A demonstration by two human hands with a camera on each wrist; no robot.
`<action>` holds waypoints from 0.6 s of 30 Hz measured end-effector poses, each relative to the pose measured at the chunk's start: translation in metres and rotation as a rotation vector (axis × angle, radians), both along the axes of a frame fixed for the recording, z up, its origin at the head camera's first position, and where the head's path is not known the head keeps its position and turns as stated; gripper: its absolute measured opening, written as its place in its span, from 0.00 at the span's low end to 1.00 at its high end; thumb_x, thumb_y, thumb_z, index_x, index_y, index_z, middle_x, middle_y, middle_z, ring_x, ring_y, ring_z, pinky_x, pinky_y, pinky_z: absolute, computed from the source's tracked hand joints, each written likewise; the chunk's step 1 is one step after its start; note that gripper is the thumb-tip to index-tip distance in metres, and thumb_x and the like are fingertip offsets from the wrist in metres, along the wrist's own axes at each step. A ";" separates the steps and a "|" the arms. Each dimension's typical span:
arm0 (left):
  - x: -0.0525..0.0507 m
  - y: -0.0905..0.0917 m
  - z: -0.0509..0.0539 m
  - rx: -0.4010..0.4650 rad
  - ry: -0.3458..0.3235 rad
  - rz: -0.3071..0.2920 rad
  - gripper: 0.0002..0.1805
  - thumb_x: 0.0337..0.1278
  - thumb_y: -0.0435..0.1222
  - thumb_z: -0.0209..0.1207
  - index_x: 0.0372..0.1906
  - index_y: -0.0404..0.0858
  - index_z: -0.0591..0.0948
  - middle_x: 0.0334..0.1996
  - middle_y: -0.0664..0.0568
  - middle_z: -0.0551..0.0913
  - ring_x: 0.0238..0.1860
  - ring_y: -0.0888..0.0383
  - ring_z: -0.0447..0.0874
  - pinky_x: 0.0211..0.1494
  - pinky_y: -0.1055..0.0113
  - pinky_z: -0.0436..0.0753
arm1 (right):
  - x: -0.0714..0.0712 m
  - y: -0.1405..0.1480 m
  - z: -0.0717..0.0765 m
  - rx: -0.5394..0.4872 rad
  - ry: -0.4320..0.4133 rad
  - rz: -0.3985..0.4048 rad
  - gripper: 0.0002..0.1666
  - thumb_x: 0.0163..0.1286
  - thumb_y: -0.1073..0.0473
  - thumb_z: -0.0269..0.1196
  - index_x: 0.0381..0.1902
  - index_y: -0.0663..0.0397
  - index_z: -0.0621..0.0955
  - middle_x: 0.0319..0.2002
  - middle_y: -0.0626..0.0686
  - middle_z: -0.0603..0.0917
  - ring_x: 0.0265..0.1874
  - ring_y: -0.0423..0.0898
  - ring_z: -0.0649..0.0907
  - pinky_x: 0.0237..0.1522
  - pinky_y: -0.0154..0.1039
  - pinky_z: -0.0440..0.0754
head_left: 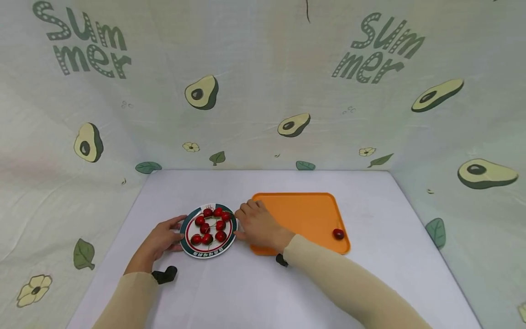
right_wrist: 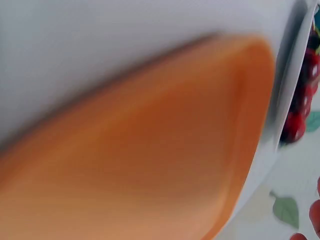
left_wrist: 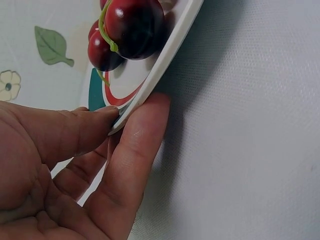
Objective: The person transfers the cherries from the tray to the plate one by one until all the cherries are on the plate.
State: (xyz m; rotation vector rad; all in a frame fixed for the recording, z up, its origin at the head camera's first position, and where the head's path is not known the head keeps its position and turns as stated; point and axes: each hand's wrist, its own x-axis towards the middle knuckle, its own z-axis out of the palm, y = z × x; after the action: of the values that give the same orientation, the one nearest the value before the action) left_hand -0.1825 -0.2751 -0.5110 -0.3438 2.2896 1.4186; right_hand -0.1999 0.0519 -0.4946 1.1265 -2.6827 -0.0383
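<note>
A round plate (head_left: 201,252) with a dark green and red rim carries several red cherries (head_left: 220,236), some with green stems. My left hand (head_left: 161,238) pinches the plate's left rim, thumb on top and a finger (left_wrist: 137,145) beneath, as the left wrist view shows. Beside the right rim is my right hand (head_left: 260,225), its fingers bent loosely and pointing toward the plate. Only a few of its fingertips (right_wrist: 315,216) show at the edge of the right wrist view, apart from one another, with nothing seen between them. Whether they touch the plate is hard to tell.
An orange tray (head_left: 302,214) lies right of the plate, partly under my right hand and forearm. One cherry (head_left: 338,234) sits near its right edge. The white table (head_left: 230,292) is backed by a cloth (head_left: 255,59) printed with avocados and leaves.
</note>
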 end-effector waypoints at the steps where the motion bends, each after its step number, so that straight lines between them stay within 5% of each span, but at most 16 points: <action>1: 0.000 0.000 0.000 0.001 -0.002 0.005 0.40 0.71 0.26 0.59 0.84 0.43 0.61 0.71 0.32 0.62 0.38 0.53 0.83 0.40 0.64 0.89 | -0.002 0.006 0.001 -0.015 -0.004 -0.009 0.26 0.72 0.36 0.64 0.54 0.48 0.82 0.45 0.48 0.79 0.47 0.47 0.73 0.49 0.41 0.68; 10: 0.001 -0.002 -0.003 0.001 -0.002 0.013 0.40 0.71 0.26 0.58 0.84 0.44 0.61 0.72 0.32 0.62 0.39 0.53 0.83 0.41 0.63 0.89 | -0.009 0.071 0.003 -0.112 0.015 -0.107 0.25 0.72 0.41 0.66 0.54 0.54 0.81 0.49 0.53 0.80 0.50 0.53 0.75 0.56 0.51 0.72; 18: 0.000 -0.001 -0.004 0.018 -0.001 0.025 0.39 0.72 0.26 0.58 0.83 0.44 0.61 0.72 0.32 0.62 0.40 0.53 0.83 0.40 0.63 0.89 | 0.007 0.129 0.004 -0.153 0.039 -0.228 0.27 0.70 0.43 0.70 0.55 0.58 0.81 0.51 0.57 0.81 0.53 0.58 0.77 0.57 0.56 0.73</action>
State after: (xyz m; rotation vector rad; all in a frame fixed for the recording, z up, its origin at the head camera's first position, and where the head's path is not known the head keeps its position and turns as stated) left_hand -0.1822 -0.2761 -0.5154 -0.3684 2.2781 1.4505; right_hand -0.1933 0.1813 -0.4909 0.7651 -2.7127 0.1033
